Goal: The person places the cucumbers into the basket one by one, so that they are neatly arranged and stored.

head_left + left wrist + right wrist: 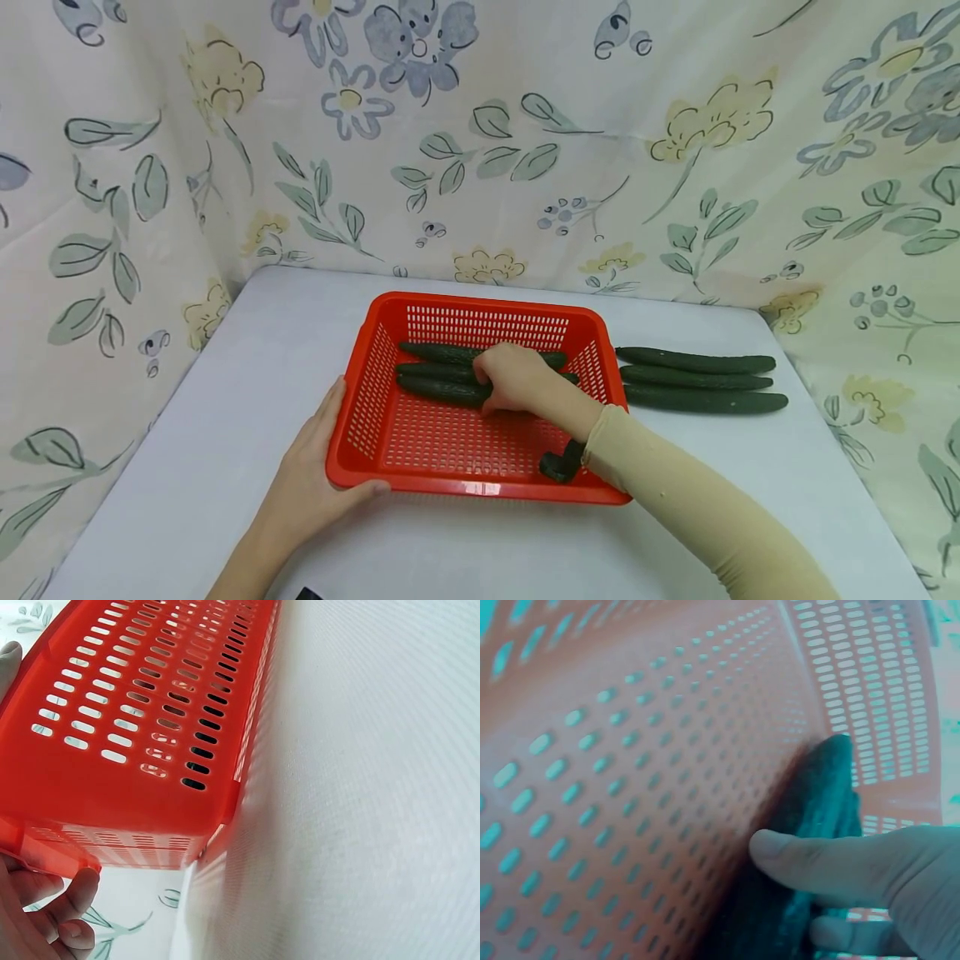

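Note:
A red perforated plastic basket [517, 489] stands on the white table with three dark green cucumbers lying side by side in its back half. My right hand [517, 379] reaches in from the right and grips the nearest cucumber [438, 389] around its middle. In the right wrist view the thumb presses on one side of that cucumber [810, 802] and the fingers are on the other. At the basket's front left corner my left hand [311, 475] holds the rim, thumb along the front edge; fingers [75, 896] curl by the rim in the left wrist view.
Three more cucumbers [701, 381] lie in a row on the table, just right of the basket. Floral curtain cloth [480, 208] hangs behind and beside the table [247, 358]. A black wrist device [562, 462] is on my right wrist, over the basket.

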Action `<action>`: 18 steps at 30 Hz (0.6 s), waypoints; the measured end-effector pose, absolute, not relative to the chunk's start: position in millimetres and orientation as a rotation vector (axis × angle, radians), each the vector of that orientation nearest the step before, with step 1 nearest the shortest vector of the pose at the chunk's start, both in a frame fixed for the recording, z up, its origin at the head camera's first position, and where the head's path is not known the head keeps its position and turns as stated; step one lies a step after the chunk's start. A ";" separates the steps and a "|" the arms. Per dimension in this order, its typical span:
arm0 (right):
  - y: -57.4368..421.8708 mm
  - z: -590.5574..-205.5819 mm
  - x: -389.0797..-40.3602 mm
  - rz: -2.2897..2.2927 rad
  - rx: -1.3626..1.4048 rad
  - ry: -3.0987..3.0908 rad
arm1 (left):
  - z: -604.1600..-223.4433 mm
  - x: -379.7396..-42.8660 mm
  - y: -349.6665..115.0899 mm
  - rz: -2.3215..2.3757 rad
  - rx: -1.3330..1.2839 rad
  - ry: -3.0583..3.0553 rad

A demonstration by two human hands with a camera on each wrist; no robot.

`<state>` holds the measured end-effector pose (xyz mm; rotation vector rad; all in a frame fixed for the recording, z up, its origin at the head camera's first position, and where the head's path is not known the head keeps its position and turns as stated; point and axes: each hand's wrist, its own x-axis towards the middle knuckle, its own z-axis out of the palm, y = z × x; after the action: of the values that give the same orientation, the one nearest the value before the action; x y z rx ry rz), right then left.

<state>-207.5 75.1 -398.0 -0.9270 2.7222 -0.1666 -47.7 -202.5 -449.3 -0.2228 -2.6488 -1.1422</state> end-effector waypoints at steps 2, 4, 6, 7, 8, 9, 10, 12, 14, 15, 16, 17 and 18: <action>76.4 -396.5 -208.1 -0.169 -0.904 2.712 | -449.4 -47.8 -202.0 -1.153 -0.218 -2.650; 77.6 -394.1 -208.7 -0.167 -0.882 2.707 | -449.2 -47.7 -201.7 -1.159 -0.215 -2.650; 78.8 -391.0 -209.2 -0.155 -0.861 2.708 | -448.9 -47.5 -201.7 -1.159 -0.213 -2.648; 79.5 -389.6 -209.7 -0.148 -0.851 2.710 | -448.7 -47.4 -201.8 -1.158 -0.213 -2.645; 80.3 -387.9 -210.2 -0.149 -0.844 2.711 | -448.6 -47.3 -201.9 -1.157 -0.214 -2.642; 81.2 -386.2 -210.6 -0.151 -0.837 2.711 | -448.5 -47.2 -202.0 -1.153 -0.215 -2.639; 82.2 -384.6 -211.1 -0.156 -0.831 2.709 | -448.5 -47.2 -202.1 -1.151 -0.217 -2.636; 85.0 -381.3 -212.1 -0.178 -0.823 2.704 | -448.7 -47.1 -202.3 -1.149 -0.216 -2.635; 88.7 -377.8 -213.0 -0.217 -0.812 2.697 | -449.2 -47.1 -202.3 -1.148 -0.217 -2.636; 91.0 -375.8 -213.3 -0.235 -0.804 2.693 | -449.5 -47.2 -202.3 -1.148 -0.217 -2.640; 93.3 -373.6 -213.5 -0.258 -0.797 2.690 | -449.8 -47.2 -202.2 -1.149 -0.216 -2.644; 95.8 -371.0 -213.6 -0.290 -0.791 2.687 | -450.1 -47.3 -202.1 -1.150 -0.216 -2.647; 98.3 -367.9 -213.5 -0.326 -0.788 2.681 | -450.4 -47.5 -202.1 -1.152 -0.217 -2.649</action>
<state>-213.5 98.3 -367.9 -0.7879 2.6806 -0.3262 -47.5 -202.1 -450.4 -0.2172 -2.6494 -1.1516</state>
